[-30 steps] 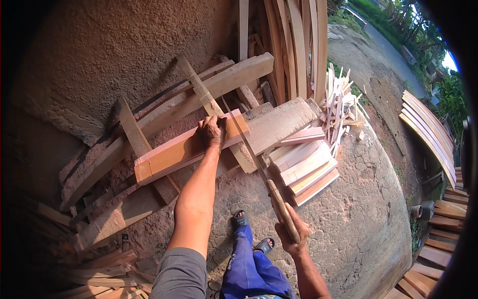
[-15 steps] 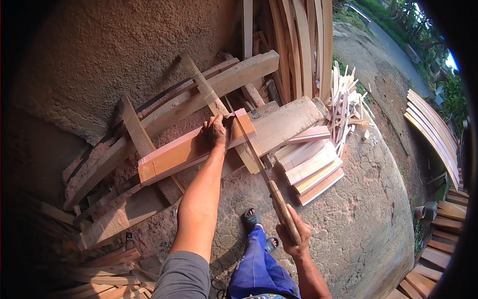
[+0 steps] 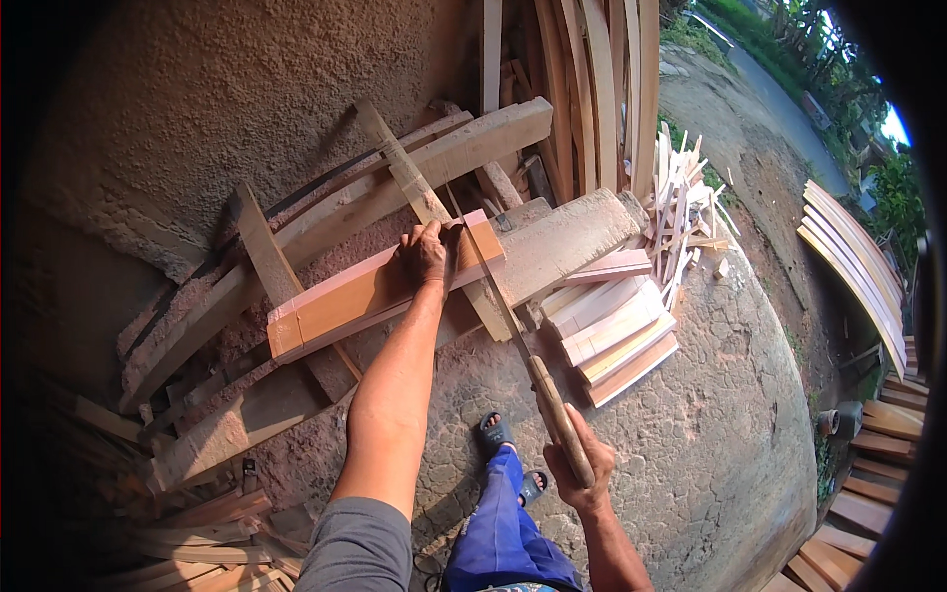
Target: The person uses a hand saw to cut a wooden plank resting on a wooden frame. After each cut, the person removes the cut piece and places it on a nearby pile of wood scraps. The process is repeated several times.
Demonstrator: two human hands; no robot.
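My left hand (image 3: 426, 254) presses down on a reddish-orange wooden block (image 3: 345, 296) that lies across rough planks. My right hand (image 3: 582, 464) grips the wooden handle of a hand saw (image 3: 503, 311). The thin saw blade runs up from the handle to the right end of the block, right beside my left thumb. The block rests on a long pale beam (image 3: 552, 242) and a crossing slat (image 3: 424, 202).
A stack of short cut boards (image 3: 617, 331) lies to the right of the block. Thin offcuts (image 3: 681, 192) are piled behind it. Long planks (image 3: 592, 89) lean against the earthen wall. Curved boards (image 3: 853, 266) lie at far right. My sandalled feet (image 3: 508, 454) stand on cracked ground.
The saw blade has moved forward and up to the block's right end. My left hand has stayed on the block. The view has shifted slightly.
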